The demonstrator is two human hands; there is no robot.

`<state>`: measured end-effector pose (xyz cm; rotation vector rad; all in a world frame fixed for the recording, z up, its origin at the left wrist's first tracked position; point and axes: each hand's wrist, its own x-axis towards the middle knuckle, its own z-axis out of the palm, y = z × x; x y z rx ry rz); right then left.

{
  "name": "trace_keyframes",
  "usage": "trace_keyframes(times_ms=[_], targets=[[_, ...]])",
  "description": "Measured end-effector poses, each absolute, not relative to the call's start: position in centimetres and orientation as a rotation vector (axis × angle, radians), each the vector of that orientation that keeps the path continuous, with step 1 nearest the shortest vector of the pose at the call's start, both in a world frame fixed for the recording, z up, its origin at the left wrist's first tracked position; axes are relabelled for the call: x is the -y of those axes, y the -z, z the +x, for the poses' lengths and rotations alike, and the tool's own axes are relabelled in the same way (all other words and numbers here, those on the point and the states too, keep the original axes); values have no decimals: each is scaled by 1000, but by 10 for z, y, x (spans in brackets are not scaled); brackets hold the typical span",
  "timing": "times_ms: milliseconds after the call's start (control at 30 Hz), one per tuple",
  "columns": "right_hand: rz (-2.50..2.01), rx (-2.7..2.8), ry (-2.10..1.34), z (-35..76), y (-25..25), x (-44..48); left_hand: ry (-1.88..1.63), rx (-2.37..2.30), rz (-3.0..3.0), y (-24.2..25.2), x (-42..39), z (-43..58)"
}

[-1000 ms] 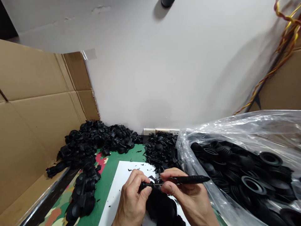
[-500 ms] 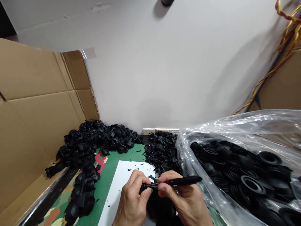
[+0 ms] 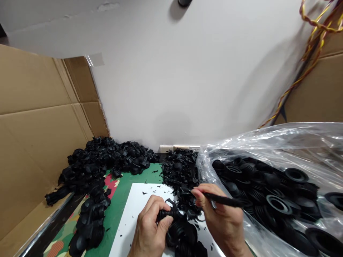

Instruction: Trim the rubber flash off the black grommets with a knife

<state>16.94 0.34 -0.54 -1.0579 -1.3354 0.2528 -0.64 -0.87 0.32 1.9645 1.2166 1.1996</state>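
My left hand is closed on a black ribbed rubber bellows above the white sheet. Thumb and fingertips pinch it from both sides. My right hand grips a slim, pen-like black tool whose back end points right; its working tip is hidden by the fingers. That hand is apart from the bellows, over the right edge of a heap of black scraps. Below and between the hands lie more black ribbed rubber pieces.
At right, a clear plastic bag holds many round black rubber parts. Trimmed-looking black pieces are piled at left by a cardboard panel. Power sockets line the wall's base; twisted yellow-red wires hang at right.
My right hand has moved right and slightly up with the tool, away from the bellows. The left hand keeps its hold. The whole view has shifted a little.
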Motion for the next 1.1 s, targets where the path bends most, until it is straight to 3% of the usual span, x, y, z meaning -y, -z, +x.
trace_keyframes(times_ms=[267, 1100], targets=[[-1122, 1043, -836, 166, 7, -4, -1235, -1240, 1927, -5, 7, -7], [-798, 1195, -1017, 155, 9, -1, -1209, -1283, 1996, -2, 5, -11]])
